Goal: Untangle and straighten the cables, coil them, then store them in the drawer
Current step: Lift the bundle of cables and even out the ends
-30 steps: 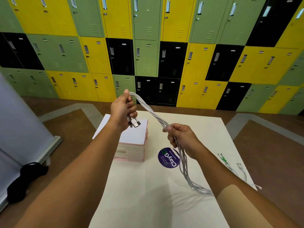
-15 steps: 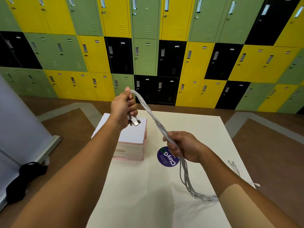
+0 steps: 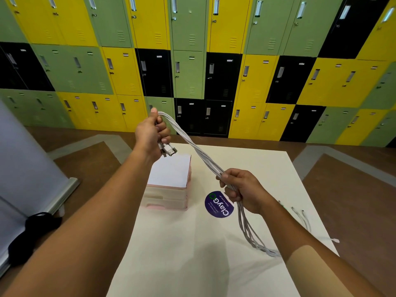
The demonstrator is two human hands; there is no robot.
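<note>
The left hand (image 3: 150, 133) is gripping the white cables (image 3: 201, 155) by their plugs at frame centre — the right hand (image 3: 244, 189), fingers curled round the bundle, is apparently straightening it.

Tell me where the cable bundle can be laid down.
Bare: near half of the table, below the drawer unit and purple sticker; its far right corner. Crowded: right edge, with loose cables and the cable bundle's tail.

The cables (image 3: 201, 155) are hidden where they pass inside the left hand (image 3: 150, 133) and the right hand (image 3: 244, 189), and their low end lies behind the right forearm (image 3: 300, 243). Small print on the sticker (image 3: 218, 204) is too tiny to read; the dark heap (image 3: 32, 236) on the floor (image 3: 96, 168) I cannot identify.
</note>
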